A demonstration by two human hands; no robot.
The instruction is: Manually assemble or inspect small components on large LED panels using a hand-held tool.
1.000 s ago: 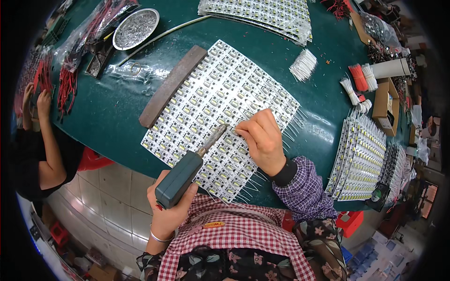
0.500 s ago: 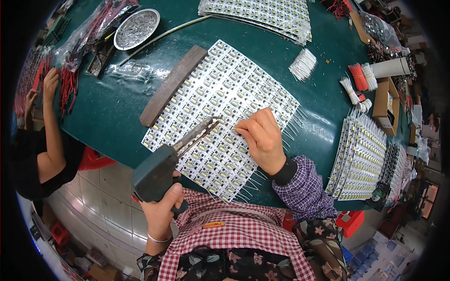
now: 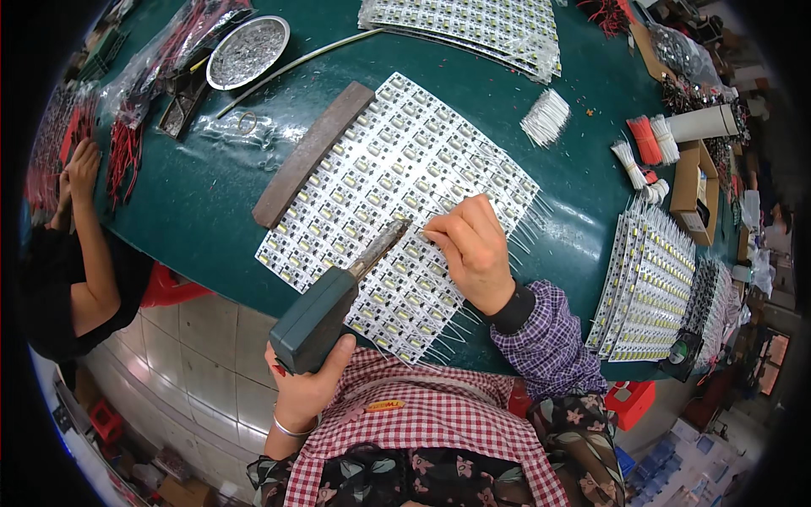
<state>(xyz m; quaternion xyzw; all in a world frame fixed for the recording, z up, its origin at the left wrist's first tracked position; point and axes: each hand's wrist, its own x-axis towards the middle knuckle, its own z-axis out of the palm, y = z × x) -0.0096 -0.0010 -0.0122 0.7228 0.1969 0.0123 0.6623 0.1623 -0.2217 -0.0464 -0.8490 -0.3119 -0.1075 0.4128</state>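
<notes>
Left hand (image 3: 306, 394), seven o'clock, is gripping a soldering gun (image 3: 338, 291), likely heavy, safest by its casing (image 3: 311, 329); right hand (image 3: 475, 253) is pinching, contents unclear.

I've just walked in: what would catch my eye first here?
Probably the large white panel, patterned in tight rows, in the middle of the green table. Over its near side, the left hand grips a dark green soldering tool, aimed toward the pinching right hand. A shiny round dish sits at the upper left.
</notes>
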